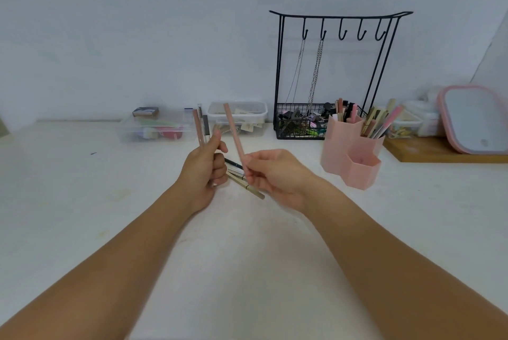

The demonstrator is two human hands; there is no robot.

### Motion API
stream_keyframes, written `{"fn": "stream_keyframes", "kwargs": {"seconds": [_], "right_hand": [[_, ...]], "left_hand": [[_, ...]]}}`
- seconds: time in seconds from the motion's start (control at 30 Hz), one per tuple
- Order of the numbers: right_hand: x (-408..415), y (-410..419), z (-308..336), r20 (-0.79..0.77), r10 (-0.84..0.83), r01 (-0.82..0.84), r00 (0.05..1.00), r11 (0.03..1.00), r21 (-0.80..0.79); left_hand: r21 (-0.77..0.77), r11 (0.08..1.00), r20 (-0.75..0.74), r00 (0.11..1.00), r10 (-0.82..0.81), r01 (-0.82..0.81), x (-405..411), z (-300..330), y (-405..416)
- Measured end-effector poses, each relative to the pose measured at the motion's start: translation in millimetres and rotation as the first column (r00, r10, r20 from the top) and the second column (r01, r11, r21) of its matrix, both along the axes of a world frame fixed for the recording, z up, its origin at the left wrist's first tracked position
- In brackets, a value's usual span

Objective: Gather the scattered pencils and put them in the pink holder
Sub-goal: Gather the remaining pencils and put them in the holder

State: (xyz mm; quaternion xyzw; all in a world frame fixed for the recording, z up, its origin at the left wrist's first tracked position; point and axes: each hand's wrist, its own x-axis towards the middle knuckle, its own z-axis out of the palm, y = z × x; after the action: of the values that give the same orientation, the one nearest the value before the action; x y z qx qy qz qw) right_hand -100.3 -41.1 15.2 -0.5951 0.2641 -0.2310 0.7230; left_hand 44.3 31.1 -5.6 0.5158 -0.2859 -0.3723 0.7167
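My right hand (270, 174) has its grip pinched on a single pink pencil (233, 132), which stands nearly upright and leans a little away from the pink holder (350, 151). My left hand (204, 168), on the far side of that pencil from the holder, has its grip curled round a small bunch of pencils (200, 128) — a pink one and a pale one with a brush tip, both pointing up. Beneath and between my hands a few loose pencils (244, 181) lie flat on the white bench (82, 202), well apart from the holder. The holder stands on the bench past my right hand, its tall cells already stuffed with pencils and brushes — the low front cell looks bare, as far as I can see. Just behind the holder is a black wire rack (334, 73) with chains on its hooks. Clear plastic boxes (236, 117) sit along the wall beyond the rack from the holder.
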Motion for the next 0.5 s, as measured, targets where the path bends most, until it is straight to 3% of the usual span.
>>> {"fn": "stream_keyframes", "kwargs": {"seconds": [0.3,0.5], "right_hand": [[19,21,-19,0.010,0.063,-0.061,0.998,0.992,-0.114],[15,16,-12,-0.072,-0.077,0.054,0.994,0.957,-0.286]], "left_hand": [[-0.051,0.998,0.050,0.998,0.040,-0.038,-9,-4,-2],[0.000,0.999,0.108,0.993,0.052,-0.052,-4,-7,-4]]}}
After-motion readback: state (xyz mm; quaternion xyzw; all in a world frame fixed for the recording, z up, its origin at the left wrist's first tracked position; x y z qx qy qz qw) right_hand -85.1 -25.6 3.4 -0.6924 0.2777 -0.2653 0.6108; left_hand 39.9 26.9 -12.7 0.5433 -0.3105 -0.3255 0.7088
